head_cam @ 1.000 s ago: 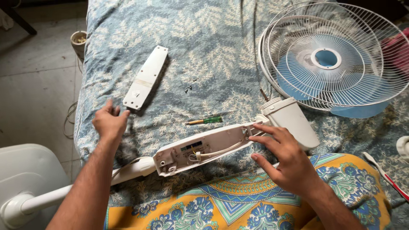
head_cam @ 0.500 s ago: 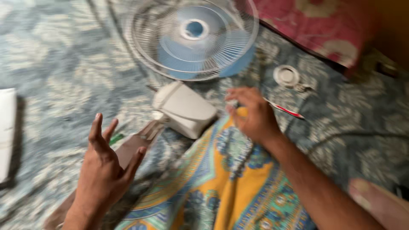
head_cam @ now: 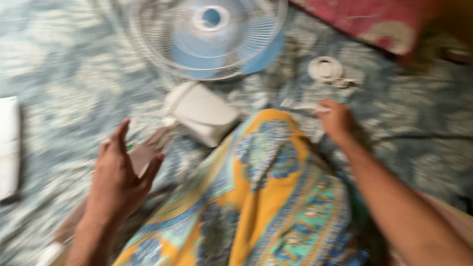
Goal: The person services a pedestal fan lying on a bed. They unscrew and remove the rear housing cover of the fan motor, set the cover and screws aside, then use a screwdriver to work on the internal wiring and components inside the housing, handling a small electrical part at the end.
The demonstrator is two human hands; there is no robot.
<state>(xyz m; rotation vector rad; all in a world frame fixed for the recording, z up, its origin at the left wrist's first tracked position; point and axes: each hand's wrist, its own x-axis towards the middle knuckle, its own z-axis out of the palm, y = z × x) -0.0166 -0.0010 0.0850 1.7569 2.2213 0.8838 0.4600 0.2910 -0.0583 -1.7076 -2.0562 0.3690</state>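
Right hand (head_cam: 336, 119) has moved right of centre, closing on a thin tool (head_cam: 301, 106). Left hand (head_cam: 119, 173), open, has lifted off the fan stem (head_cam: 148, 150), lower left.

A bed (head_cam: 64, 64) covered with a blue-and-white leaf-patterned sheet carries everything. A white fan head with blue blades (head_cam: 209, 34) lies toward the far edge, its white motor housing (head_cam: 202, 113) just in front of it. A small white round cap (head_cam: 325, 69) sits to the right of the fan, near a red cushion (head_cam: 374, 22) at the far right corner. A flat white panel (head_cam: 9, 148) lies at the left edge. A yellow, blue and green patterned cloth (head_cam: 261, 197) spreads over the near edge
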